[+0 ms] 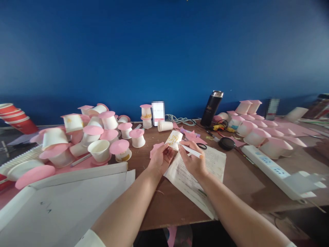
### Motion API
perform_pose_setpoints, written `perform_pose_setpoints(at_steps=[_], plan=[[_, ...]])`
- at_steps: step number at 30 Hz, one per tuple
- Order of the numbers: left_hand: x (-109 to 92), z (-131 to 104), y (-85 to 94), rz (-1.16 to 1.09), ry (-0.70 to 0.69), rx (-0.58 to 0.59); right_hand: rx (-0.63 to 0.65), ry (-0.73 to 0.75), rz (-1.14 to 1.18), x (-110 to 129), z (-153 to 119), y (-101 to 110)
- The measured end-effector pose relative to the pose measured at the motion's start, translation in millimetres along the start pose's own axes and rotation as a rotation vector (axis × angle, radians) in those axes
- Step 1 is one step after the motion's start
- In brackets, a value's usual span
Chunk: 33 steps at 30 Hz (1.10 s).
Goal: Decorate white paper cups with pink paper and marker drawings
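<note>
My left hand (162, 157) is closed on a small white paper cup (174, 138) with yellow drawing on its side. In my right hand (193, 160) is a white marker pen (190, 150) with an orange end, its tip at the cup's wall. Under both hands lies a creased printed sheet (213, 161). Pink paper scraps (155, 151) are beside the cup, partly behind my left hand. A pair of scissors, of which a black handle loop (202, 146) shows, rests near my right hand. Another white cup (165, 126) lies on its side beyond.
Many white cups with pink paper discs (119, 146) crowd the left; more with pink tops (276, 145) stand right. A white box lid (77, 206) covers the front left. A black thermos (211, 109), a power strip (269, 171) and red cups (19, 118) are around.
</note>
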<state>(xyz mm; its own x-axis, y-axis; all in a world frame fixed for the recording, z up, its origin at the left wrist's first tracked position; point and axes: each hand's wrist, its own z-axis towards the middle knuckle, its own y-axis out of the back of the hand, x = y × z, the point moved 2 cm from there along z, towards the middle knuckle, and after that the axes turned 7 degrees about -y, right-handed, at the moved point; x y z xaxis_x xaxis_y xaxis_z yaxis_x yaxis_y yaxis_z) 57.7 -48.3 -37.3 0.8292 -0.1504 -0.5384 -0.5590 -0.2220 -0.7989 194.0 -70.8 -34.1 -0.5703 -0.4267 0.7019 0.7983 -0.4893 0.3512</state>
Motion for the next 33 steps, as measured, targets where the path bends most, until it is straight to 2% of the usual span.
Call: perform_pose_setpoints(at_steps=[6, 10, 21, 28, 33], plan=[[-0.1, -0.5, -0.4, 0.004, -0.004, 0.003, 0.016, 0.030, 0.008, 1.2, -0.4, -0.9], [0.2, -0.6, -0.9, 0.001, -0.005, -0.005, -0.021, 0.003, -0.008, -0.4, -0.4, -1.0], [-0.4, 0.5, -0.8, -0.027, -0.013, -0.023, -0.021, -0.035, -0.002, 1.2, -0.8, -2.1], [-0.6, 0.0, -0.5, -0.040, -0.008, -0.028, 0.041, -0.019, 0.035, 3.3, -0.9, -1.7], [-0.4, -0.6, -1.1, -0.035, -0.012, -0.026, 0.036, 0.013, 0.028, 4.8, -1.7, -1.6]])
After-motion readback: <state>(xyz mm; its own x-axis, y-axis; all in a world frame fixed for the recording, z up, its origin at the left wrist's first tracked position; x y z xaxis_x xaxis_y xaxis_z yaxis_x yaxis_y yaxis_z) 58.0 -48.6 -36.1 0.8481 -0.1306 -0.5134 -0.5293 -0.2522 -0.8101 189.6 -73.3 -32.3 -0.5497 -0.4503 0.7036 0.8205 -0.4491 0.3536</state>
